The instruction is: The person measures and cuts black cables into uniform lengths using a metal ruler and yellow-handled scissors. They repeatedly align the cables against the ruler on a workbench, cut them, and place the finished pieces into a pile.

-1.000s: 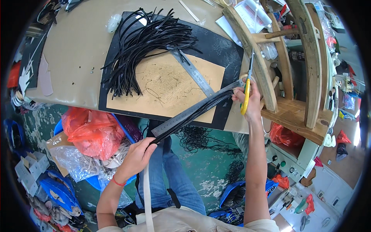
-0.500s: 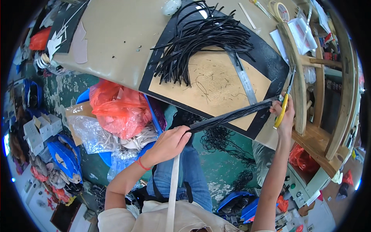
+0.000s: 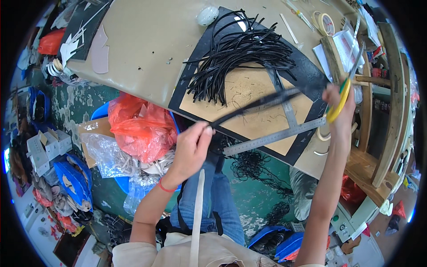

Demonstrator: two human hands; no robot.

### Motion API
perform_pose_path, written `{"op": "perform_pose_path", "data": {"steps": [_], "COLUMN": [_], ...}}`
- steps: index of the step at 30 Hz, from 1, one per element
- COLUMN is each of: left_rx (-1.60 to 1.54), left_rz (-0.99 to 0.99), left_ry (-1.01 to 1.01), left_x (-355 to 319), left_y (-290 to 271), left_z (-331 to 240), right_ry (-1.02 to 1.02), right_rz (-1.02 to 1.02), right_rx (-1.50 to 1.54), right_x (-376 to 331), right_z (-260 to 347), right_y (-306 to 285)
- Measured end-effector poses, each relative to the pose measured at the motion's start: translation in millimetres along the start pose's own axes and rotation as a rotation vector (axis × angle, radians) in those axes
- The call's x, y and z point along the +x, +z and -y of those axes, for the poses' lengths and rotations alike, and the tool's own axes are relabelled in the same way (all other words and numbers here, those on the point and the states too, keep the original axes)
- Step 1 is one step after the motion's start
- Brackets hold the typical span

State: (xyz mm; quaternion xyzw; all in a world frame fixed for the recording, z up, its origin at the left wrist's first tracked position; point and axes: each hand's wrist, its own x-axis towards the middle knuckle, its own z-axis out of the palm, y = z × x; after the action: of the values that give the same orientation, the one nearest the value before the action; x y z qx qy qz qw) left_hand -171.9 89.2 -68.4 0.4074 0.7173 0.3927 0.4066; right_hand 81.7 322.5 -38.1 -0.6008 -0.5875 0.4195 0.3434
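Note:
A bundle of thin black cords (image 3: 255, 107) stretches slantwise between my hands, blurred towards its right end. My left hand (image 3: 189, 149) pinches the lower-left end. At the upper right, my right hand (image 3: 340, 104) is closed round scissors (image 3: 343, 101) with yellow handles, their blades pointing up and away. Blur hides how its fingers meet the cords. Below the bundle, a steel ruler (image 3: 275, 137) lies across the near edge of a tan board (image 3: 244, 86), meeting a second steel ruler (image 3: 288, 111). A heap of black cords (image 3: 244, 51) covers the board's far side.
The board rests on a black mat (image 3: 307, 69) on the table. A wooden frame (image 3: 384, 129) stands at the right, near tape rolls (image 3: 327, 24). Left of my legs, a blue tub (image 3: 100, 111) holds red and clear plastic bags. Tangled black cord (image 3: 251, 171) hangs beneath the table edge.
The cord bundle has come up off the ruler, which now lies bare. My right hand has moved up and right with the scissors; my left hand has shifted slightly up and left.

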Motion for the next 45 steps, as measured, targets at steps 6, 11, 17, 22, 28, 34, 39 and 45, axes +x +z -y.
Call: {"op": "perform_pose_path", "data": {"steps": [6, 11, 17, 22, 28, 34, 39, 45], "left_rx": [-0.103, -0.330, -0.415, -0.343, -0.258, -0.429, -0.572, -0.717], "left_rz": [-0.062, 0.035, 0.072, 0.073, 0.103, 0.123, 0.010, -0.162], "left_ry": [-0.185, -0.272, -0.293, -0.253, -0.145, -0.316, -0.383, -0.330], "left_x": [36.9, 30.4, 28.5, 30.2, 31.7, 32.2, 19.4, -33.8], "left_y": [-8.1, -15.2, -18.7, -19.8, -19.8, -15.2, -23.3, -19.6], "left_z": [15.6, 1.1, -4.5, -6.6, -8.0, 4.1, 6.1, 33.6], "right_ry": [-0.362, -0.120, 0.233, 0.186, 0.129, 0.162, -0.061, 0.056], "right_rz": [0.113, 0.856, 1.030, 1.036, 1.049, 1.024, 0.938, 0.479], "right_rx": [-0.344, -0.440, -0.279, -0.289, -0.345, -0.422, -0.433, -0.193], "right_x": [2.5, -112.7, -129.0, -115.5, -109.1, -113.4, -115.2, -141.5], "right_z": [52.0, 43.0, 32.6, 45.1, 48.4, 40.9, 37.9, 8.3], "right_y": [51.7, 48.9, 70.1, 90.3, 102.0, 103.6, 87.4, 17.9]}}
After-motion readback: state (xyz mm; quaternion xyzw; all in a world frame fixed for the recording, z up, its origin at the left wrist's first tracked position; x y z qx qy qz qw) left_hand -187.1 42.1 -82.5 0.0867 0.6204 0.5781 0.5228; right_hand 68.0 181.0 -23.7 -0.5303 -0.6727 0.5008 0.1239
